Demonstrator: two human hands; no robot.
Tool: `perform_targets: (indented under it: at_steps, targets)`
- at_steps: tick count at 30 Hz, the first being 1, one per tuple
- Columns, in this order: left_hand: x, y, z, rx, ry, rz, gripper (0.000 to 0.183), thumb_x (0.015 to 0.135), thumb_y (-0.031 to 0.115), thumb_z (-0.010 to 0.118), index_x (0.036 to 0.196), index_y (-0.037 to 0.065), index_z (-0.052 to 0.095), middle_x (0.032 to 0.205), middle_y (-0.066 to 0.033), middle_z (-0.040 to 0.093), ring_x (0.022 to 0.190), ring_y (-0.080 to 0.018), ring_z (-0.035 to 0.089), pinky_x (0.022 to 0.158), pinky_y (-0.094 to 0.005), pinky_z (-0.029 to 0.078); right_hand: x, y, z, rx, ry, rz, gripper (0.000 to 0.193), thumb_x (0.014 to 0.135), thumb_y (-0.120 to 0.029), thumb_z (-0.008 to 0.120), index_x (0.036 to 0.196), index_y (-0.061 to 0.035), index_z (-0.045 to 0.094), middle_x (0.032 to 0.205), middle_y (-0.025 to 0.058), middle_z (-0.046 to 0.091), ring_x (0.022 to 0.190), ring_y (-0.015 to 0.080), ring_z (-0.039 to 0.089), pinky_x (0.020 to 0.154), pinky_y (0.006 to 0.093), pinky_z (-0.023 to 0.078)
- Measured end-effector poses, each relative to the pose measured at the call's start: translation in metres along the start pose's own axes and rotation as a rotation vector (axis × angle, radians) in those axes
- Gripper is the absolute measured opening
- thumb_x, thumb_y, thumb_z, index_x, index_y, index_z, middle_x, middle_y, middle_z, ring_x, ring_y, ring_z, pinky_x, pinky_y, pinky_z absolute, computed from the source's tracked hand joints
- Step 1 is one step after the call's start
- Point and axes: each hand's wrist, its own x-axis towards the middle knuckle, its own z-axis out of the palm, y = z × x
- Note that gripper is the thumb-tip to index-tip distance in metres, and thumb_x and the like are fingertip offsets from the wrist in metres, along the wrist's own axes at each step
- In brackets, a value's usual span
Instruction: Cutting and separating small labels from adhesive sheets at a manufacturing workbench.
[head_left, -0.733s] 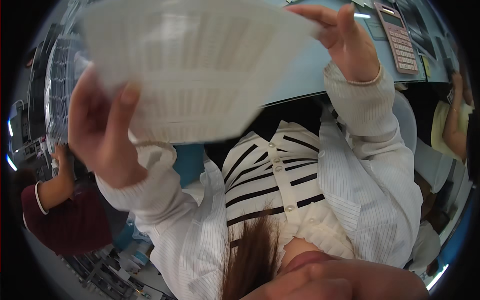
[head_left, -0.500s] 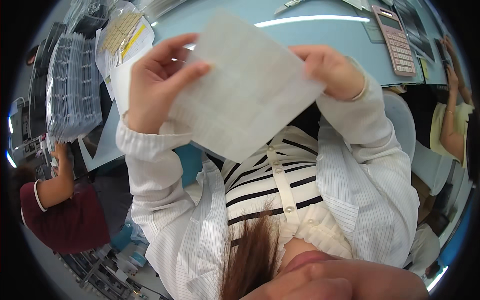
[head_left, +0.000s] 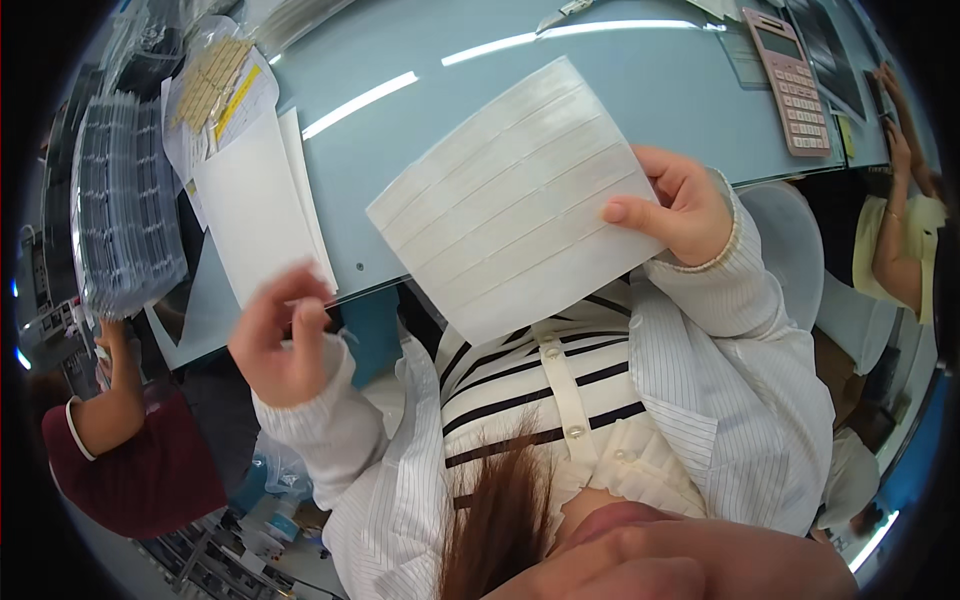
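A white, slightly glossy sheet (head_left: pixel 510 210) with several parallel lines across it is held tilted over the table's front edge. My right hand (head_left: pixel 682 208) grips its right-hand edge, thumb on top and fingers behind. The sheet's left side is free. Away from it, low on the left, my left hand (head_left: pixel 285 340) hovers with loosely bent fingers and the thumb apart; its fingertips are somewhat blurred and nothing shows in them. Nearest to that hand lie white paper sheets (head_left: pixel 255 200) on the table.
On the pale blue table (head_left: pixel 400 140), a plastic bag of beige strips (head_left: pixel 212 85) lies at far left beside a stack of clear plastic pieces (head_left: pixel 125 210). A pink calculator (head_left: pixel 790 85) lies at right, a cutter-like tool (head_left: pixel 565 14) at the far edge. Co-workers sit on both sides.
My left hand has let go of the sheet and moved down and left. The sheet, now in my right hand alone, has turned and shows its lined face.
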Motion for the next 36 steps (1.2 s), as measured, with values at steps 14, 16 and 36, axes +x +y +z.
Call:
perform_targets:
  at_steps: [14,16,36]
  targets:
    - [-0.063,-0.062,0.098,-0.808,-0.188,-0.469,0.03,0.093,0.02,0.067,0.109,-0.006,0.068,0.096,-0.0086,0.072,0.09,-0.0132,0.063,0.083,-0.0278,0.048,-0.013,-0.019,-0.023,-0.335,-0.073,0.167,0.053,0.087,-0.003,0.067,0.137,0.0037,0.049,0.103,0.011,0.068,0.09,0.013,0.065,0.079,0.0236,0.051]
    - [-0.052,-0.046,0.099,-0.821,-0.21,-0.612,0.029,0.091,0.018,0.07,0.106,-0.006,0.069,0.094,-0.0099,0.072,0.084,-0.0146,0.064,0.076,-0.0284,0.051,-0.019,-0.033,-0.044,-0.689,-0.018,-0.014,0.049,0.088,-0.002,0.066,0.135,-0.0009,0.053,0.097,0.0092,0.068,0.087,0.0105,0.065,0.074,0.0223,0.051]
    - [-0.043,-0.02,0.079,-0.982,-0.323,-0.698,0.03,0.099,0.018,0.057,0.102,-0.011,0.065,0.082,-0.0186,0.07,0.065,-0.0209,0.067,0.059,-0.0308,0.056,0.086,-0.04,-0.092,-1.632,0.289,-0.818,0.026,0.088,-0.006,0.067,0.115,-0.0034,0.066,0.107,0.0095,0.067,0.098,0.0244,0.064,0.084,0.0292,0.05]
